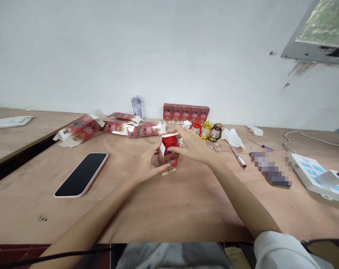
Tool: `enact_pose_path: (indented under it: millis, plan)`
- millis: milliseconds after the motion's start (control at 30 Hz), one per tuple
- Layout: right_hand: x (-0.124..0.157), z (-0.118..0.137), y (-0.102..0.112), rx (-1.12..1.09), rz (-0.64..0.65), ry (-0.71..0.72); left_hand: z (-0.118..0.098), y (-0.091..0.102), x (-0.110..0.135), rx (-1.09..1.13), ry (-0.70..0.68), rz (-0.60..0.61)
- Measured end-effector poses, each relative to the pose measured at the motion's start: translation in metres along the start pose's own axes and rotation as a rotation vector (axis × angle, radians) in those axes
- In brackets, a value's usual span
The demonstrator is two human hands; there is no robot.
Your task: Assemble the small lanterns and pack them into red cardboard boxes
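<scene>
A small red printed box (172,163) stands on the table in front of me with its top flaps up. My left hand (147,164) grips its left side, thumb across the front. Partly inside the box's mouth is a red lantern (169,141). My right hand (191,145) closes around the lantern at the box top, with the thumb in front and the fingers partly hidden behind a flap. Behind the hand stand several small lanterns, among them a red one (196,128), a gold one (205,131) and a black one (215,133).
Several closed boxes (186,113) line the wall beside a water bottle (136,105). Unfolded cartons (81,130) lie at the left, behind a phone (82,175). Rightward are crumpled paper (232,138), screwdrivers (238,157), a blurred flat object (270,170) and a power strip (309,172).
</scene>
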State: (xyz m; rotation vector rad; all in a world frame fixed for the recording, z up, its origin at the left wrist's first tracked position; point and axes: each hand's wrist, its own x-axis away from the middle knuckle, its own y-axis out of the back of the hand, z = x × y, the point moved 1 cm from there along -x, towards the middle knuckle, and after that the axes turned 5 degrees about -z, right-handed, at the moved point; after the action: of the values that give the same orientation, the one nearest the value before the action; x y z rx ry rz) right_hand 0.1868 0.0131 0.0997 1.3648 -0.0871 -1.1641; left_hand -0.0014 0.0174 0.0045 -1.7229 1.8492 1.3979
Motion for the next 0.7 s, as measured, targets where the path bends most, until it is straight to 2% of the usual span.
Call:
enact_pose_path:
  millis: [267,467,700]
  plan:
    - [0.000,-0.006,-0.006,-0.102,0.048,-0.004,-0.006,0.003,-0.003,-0.057,-0.063,-0.009]
    - [0.002,-0.001,0.001,-0.198,0.130,-0.019,-0.007,0.005,-0.004,-0.031,-0.097,-0.011]
    - [0.004,0.006,0.008,-0.199,0.187,-0.040,-0.011,0.006,-0.004,-0.017,-0.096,-0.022]
